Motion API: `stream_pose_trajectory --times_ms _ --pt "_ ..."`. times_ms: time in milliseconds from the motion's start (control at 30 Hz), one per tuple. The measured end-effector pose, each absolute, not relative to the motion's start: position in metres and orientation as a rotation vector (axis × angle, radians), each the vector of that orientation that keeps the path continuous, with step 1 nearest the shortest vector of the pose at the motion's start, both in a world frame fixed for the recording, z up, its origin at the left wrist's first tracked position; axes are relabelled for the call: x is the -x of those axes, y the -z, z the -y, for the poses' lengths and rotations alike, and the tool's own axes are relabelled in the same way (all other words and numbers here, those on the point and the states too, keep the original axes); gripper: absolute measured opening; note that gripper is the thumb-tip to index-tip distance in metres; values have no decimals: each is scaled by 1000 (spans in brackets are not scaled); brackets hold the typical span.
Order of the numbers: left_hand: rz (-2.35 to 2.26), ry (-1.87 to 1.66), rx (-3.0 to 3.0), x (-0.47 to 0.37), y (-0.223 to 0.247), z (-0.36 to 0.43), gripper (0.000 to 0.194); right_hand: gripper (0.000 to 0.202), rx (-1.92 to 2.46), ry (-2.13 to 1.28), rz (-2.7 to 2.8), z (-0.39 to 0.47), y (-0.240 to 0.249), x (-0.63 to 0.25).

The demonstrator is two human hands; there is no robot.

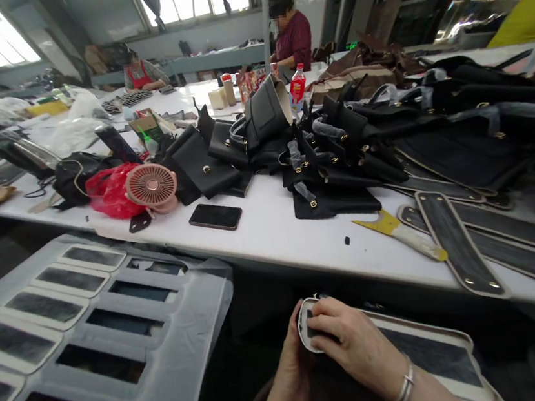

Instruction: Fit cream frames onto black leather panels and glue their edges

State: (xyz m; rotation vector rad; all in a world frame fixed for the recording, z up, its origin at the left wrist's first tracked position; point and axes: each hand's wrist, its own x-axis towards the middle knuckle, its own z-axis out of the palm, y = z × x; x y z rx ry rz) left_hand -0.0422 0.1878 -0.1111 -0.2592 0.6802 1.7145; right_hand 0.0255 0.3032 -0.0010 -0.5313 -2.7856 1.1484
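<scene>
Close to my body, a long bag base panel [432, 352] with a cream rim and a dark centre stretches off to the lower right. Its rounded left end is between my hands. My left hand [290, 360] is closed around the outer edge of that end, thumb along the side. Bent fingers of my right hand [348, 340] press onto the inner face at the same end, over a small dark patch. Whether the fingertips pinch anything small is hidden. Dark material lies under and behind the panel.
Ahead, a white table [272, 239] carries black handbags [329, 147], studded strips [458, 242], a yellow-handled tool [398, 230], a phone [215, 216] and a pink fan [153, 187]. At left, a grey slotted board [166, 369] bears several cream-edged panels [70, 280]. Co-workers sit beyond.
</scene>
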Motion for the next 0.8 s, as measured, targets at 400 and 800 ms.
stream_pose_trajectory --times_ms 400,800 --pt "-751 -1638 91 63 106 -188 51 13 395 -1127 2827 -306 7 -28" --pt "-876 -1471 29 69 84 -190 55 52 273 -921 3003 -311 11 -31"
